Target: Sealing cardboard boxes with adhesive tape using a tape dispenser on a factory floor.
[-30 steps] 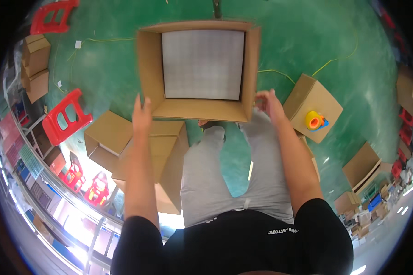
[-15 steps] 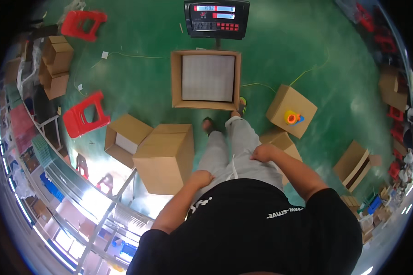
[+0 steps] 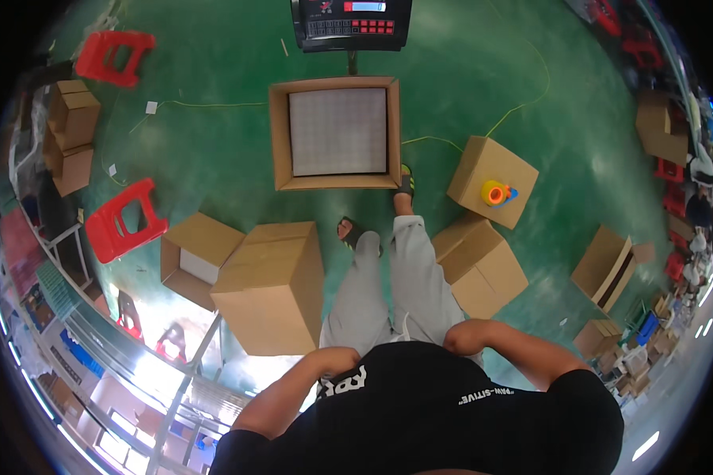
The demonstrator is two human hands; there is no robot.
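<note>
Both my hands are at my waist, by the top of my grey trousers [image 3: 421,269]. My left hand [image 3: 339,360] is curled at the left hip, and the shirt hem partly hides its fingertips. At the other hip my right hand [image 3: 465,337] is closed on the trouser waist. Ahead of my feet, an open cardboard box [image 3: 282,142] stands below the black scale display [image 3: 352,33]. Inside it lies a pale, flat-topped layer [image 3: 339,131]. Neither hand touches the box.
A large closed carton [image 3: 268,293] and an open box [image 3: 186,273] stand left. On the right, a carton [image 3: 471,170] bears a yellow tape dispenser [image 3: 495,192]; another carton [image 3: 483,269] sits nearer. Red stools [image 3: 123,222] and a thin yellow cord [image 3: 214,104] lie farther out.
My view has tilted and moved, so the scale display sits higher and more of my legs shows. My hands have come up along the trousers to the shirt hem.
</note>
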